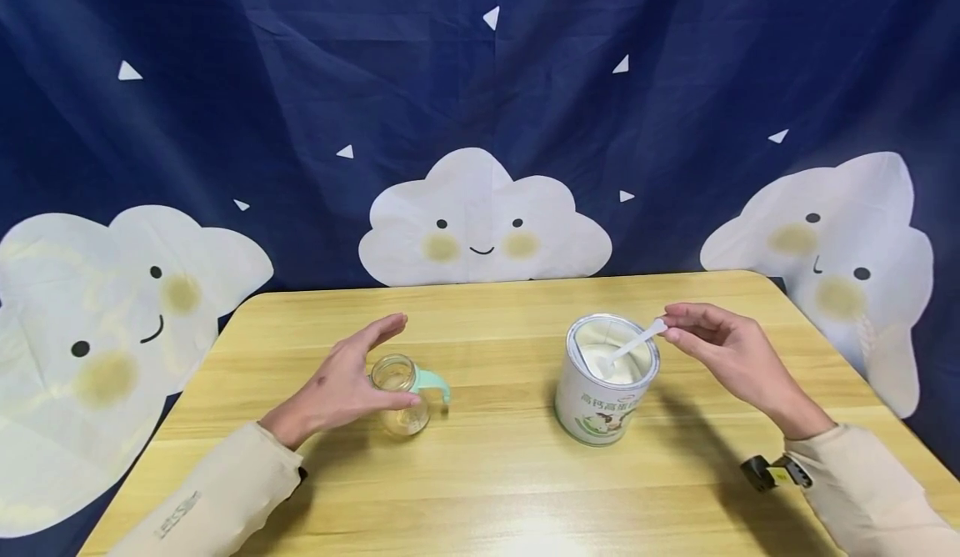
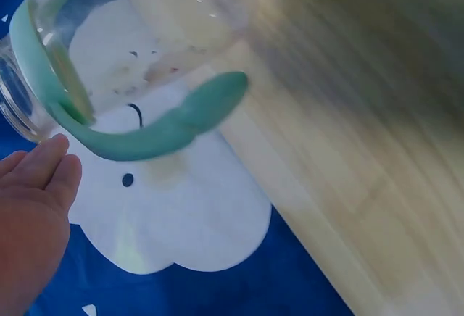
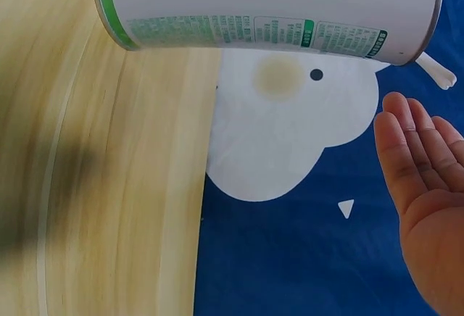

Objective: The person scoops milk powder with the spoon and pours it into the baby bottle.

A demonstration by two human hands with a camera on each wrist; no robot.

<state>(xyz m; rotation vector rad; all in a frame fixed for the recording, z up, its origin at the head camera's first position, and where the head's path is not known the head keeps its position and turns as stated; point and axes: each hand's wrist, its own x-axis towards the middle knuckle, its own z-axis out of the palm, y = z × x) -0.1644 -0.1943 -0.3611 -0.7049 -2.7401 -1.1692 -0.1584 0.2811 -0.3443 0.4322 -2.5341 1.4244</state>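
A clear glass bottle [image 1: 406,421] with a mint-green handle [image 1: 432,380] stands uncapped on the table. My left hand [image 1: 341,386] curves loosely about its left side, the thumb overlapping its front. In the left wrist view, straight fingers [image 2: 51,167] lie close by the bottle's mouth. To the right is an opened white milk powder can [image 1: 596,413] holding pale powder [image 1: 596,358]. A white scoop [image 1: 636,343] leans in it, its handle sticking out over the rim. My right hand [image 1: 731,357] hovers at the handle end; the right wrist view shows fingertips slightly apart from it.
Bottle and can stand on a light wooden table [image 1: 495,490], some way apart. Behind the far edge hangs a dark blue curtain [image 1: 465,65] printed with smiling white clouds. A dark wrist strap [image 1: 776,474] sits at the right sleeve cuff.
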